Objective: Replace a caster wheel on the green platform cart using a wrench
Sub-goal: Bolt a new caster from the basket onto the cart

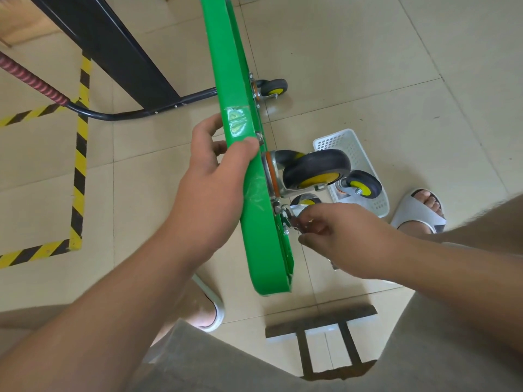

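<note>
Floor (368, 66): large beige glazed tiles, thin dark grout lines, soft diffuse sheen. Yellow-and-black hazard tape (80, 171) in a rectangular outline, left. Black metal frame (113, 43), upper left, with curved black tube (113, 116) and red ribbed sleeve (31, 80). White perforated plastic basket (334, 140), right. Dark T-shaped metal piece (319, 318), lower centre.

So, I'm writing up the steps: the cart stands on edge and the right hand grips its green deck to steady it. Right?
Not quite. The head view shows the left hand gripping the green deck to steady it; the right hand is at the nearer caster, pinching a small metal part. The cart does stand on edge.
</note>
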Action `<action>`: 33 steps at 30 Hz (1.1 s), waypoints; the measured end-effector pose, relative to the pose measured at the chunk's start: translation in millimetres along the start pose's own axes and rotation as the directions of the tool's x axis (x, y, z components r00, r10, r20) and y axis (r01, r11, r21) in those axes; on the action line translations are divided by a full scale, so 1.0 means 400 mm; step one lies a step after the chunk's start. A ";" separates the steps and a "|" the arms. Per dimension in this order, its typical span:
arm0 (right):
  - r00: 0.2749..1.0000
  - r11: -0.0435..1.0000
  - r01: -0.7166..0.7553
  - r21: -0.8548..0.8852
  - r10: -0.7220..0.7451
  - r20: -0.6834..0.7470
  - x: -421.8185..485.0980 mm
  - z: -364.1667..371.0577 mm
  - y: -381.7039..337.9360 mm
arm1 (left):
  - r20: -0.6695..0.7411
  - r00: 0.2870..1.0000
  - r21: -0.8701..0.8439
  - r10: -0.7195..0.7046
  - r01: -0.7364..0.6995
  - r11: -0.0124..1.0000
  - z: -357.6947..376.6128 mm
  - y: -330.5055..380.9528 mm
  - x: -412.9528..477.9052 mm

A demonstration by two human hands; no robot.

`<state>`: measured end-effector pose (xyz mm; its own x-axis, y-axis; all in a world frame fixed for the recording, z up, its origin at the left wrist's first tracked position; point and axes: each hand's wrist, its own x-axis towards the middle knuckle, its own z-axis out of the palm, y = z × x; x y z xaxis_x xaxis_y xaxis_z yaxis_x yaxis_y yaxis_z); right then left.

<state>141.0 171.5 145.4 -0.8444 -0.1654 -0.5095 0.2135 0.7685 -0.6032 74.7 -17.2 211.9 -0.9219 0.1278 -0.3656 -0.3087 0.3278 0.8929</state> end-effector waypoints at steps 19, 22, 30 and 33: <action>0.997 0.996 0.082 0.039 -0.082 0.003 -0.001 0.010 -0.038 | -0.004 1.000 -0.006 0.001 -0.001 1.000 -0.002 -0.002 0.000; 0.995 0.995 0.026 0.098 -0.035 0.097 -0.031 -0.004 -0.068 | -0.001 1.000 -0.008 0.004 -0.004 1.000 -0.001 -0.002 0.001; 0.939 0.614 -0.329 0.717 0.137 0.314 -0.064 -0.062 -0.144 | -0.005 1.000 0.001 0.014 -0.014 1.000 0.001 -0.002 0.001; 0.922 0.470 -0.383 0.796 0.134 0.364 -0.063 -0.082 -0.151 | -0.010 1.000 -0.001 0.016 -0.016 1.000 0.001 -0.003 0.002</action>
<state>133.4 149.5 214.8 -0.5708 -0.2749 -0.7737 0.8142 -0.0678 -0.5767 74.5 -17.2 210.3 -0.9289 0.1235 -0.3491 -0.2946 0.3249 0.8987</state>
